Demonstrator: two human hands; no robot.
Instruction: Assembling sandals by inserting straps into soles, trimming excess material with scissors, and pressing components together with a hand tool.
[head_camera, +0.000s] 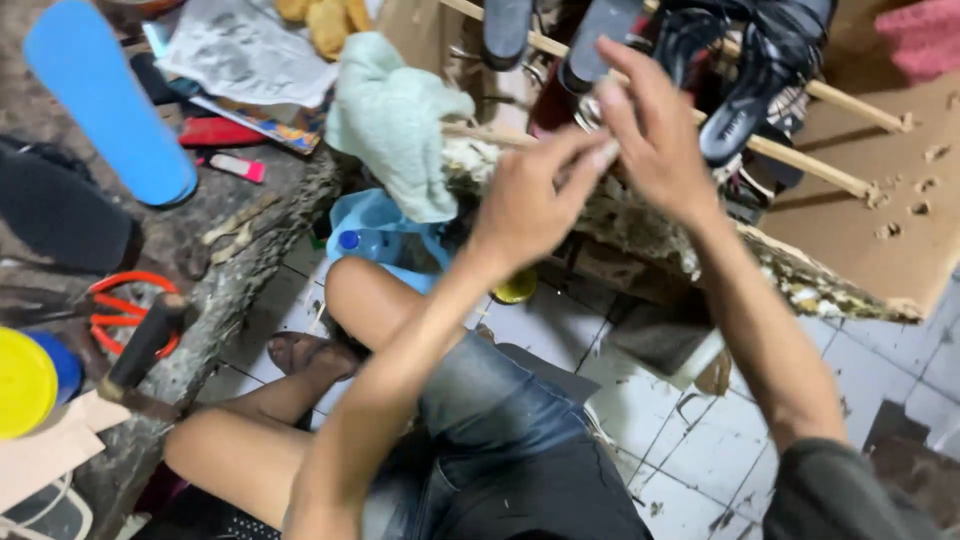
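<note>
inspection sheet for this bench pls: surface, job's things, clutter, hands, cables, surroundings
Surface: rough, worn bench top with a crumbling edge.
Job's things: fingers of both hands meet in front of the bench; any item between them is too blurred to tell.
Clutter: blue insole, pale green cloth, orange-handled scissors, hammer, yellow lid.
Hands: left hand and right hand raised, fingertips touching.
Cables: nothing seen.
Surroundings: sandals on wooden rods, white tiled floor, blue-capped bottle.

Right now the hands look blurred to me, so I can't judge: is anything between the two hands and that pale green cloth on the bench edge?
Nothing visible. The left hand and right hand meet fingertip to fingertip just right of the pale green cloth, with only open air between.
</note>
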